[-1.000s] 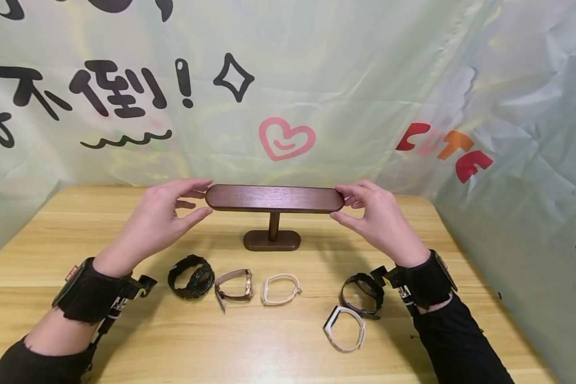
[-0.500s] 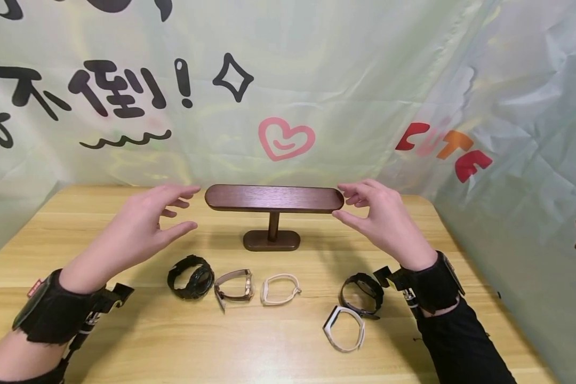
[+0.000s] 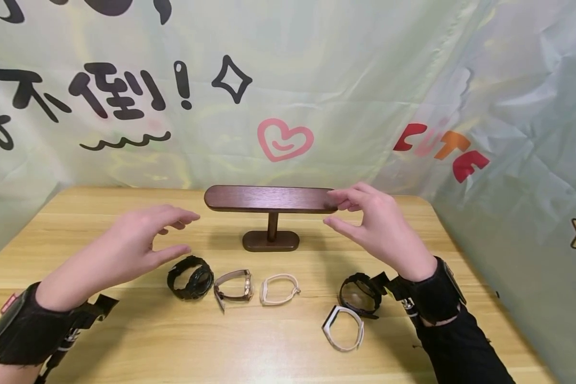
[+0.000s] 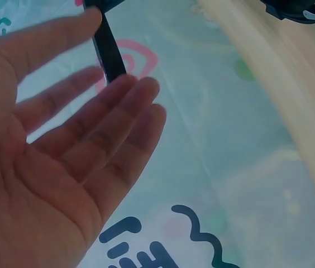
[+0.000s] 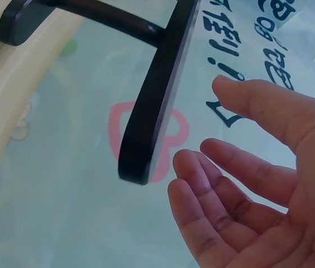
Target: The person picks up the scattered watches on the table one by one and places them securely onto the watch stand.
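Observation:
A dark brown wooden T-shaped display stand (image 3: 269,198) rises upright at the back middle of the table. My left hand (image 3: 136,240) hovers left of it, thumb and fingers spread apart with nothing between them; its thumb is close over a chunky black watch (image 3: 202,280). My right hand (image 3: 376,226) is at the bar's right end, its fingertips overlapping that end in the head view. In the right wrist view a gap shows between those relaxed fingers and the bar (image 5: 152,111). Nothing is held in either hand.
In front of the stand lie a brown-strapped watch (image 3: 247,288) and a pale band (image 3: 265,292). Farther right, another black watch (image 3: 376,290) adjoins a white fitness band (image 3: 331,318). A printed cloth (image 3: 345,80) hangs behind the wooden table (image 3: 249,352).
My left hand has left the bar's left end, drawing back left and toward me. The right hand has shifted slightly at the right end. Stand and watches stay put.

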Available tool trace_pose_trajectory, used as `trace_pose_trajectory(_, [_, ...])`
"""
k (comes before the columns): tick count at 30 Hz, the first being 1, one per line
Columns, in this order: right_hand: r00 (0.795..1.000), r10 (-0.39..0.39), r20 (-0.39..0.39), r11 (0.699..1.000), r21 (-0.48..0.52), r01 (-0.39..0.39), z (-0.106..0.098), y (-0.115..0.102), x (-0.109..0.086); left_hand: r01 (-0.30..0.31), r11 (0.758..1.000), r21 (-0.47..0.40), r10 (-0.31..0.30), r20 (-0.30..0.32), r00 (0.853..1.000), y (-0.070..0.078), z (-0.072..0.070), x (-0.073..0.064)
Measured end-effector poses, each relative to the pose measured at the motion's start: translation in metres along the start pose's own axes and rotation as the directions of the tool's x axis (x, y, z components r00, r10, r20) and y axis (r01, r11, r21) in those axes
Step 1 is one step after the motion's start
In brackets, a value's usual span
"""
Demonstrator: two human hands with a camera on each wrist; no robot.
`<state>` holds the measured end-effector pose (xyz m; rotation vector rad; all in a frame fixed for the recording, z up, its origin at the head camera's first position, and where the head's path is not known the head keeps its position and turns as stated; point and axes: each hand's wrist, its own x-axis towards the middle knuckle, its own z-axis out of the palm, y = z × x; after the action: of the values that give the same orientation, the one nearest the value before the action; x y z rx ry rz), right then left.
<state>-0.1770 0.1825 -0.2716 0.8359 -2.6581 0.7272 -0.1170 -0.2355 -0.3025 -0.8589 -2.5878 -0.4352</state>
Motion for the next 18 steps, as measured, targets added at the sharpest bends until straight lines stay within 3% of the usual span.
trace_pose_trajectory(4, [1.000, -0.024, 0.014, 1.000, -0.019, 0.025, 0.002, -0.006, -0.002, -0.036, 0.999, -0.009, 0.036, 0.053, 0.998, -0.001, 0.004, -0.004])
trace_pose_trajectory(7, [0.998, -0.054, 0.025, 0.998, -0.021, 0.054, 0.005, -0.009, -0.003, -0.017, 0.999, -0.047, 0.024, 0.142, 0.990, -0.001, 0.009, -0.006])
trace_pose_trajectory(12, [0.992, -0.113, 0.048, 0.993, -0.027, 0.115, 0.012, -0.016, -0.005, 0.074, 0.991, -0.114, -0.036, 0.308, 0.951, -0.001, 0.016, -0.010])
trace_pose_trajectory(18, [0.981, -0.156, 0.113, 0.986, -0.042, 0.161, 0.020, -0.023, -0.007, 0.141, 0.979, -0.144, -0.071, 0.406, 0.911, -0.003, 0.025, -0.013])
